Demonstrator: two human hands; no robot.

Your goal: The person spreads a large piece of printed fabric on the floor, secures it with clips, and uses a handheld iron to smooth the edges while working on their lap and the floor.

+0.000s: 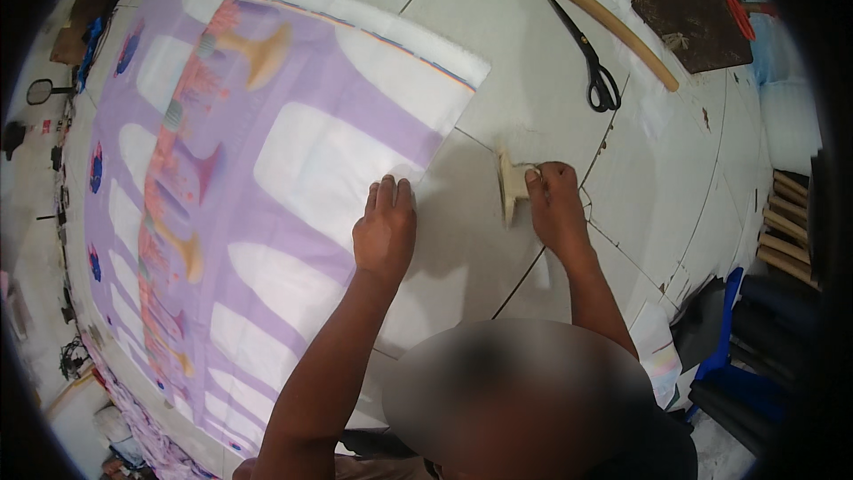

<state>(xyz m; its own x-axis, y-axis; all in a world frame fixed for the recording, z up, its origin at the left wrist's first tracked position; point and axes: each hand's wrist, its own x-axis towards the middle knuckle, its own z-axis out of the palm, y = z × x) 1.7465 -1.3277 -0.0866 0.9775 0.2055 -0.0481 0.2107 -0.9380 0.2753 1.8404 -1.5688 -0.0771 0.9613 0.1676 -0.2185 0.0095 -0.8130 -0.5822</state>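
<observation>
Left hand (384, 229) lies flat on the cloth (267, 169) edge while the right hand (555, 204), at its 3 o'clock, pinches a pale block (509, 185) on the worktop (533, 62); marking seems underway, needing steady pressure.

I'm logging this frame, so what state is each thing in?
Purple cloth: spread flat on the floor.
Scissors: shut, lying on the floor.
Wooden stick: lying on the floor.
Left hand: pressed flat on the cloth edge.
Right hand: gripping a small pale block.
</observation>
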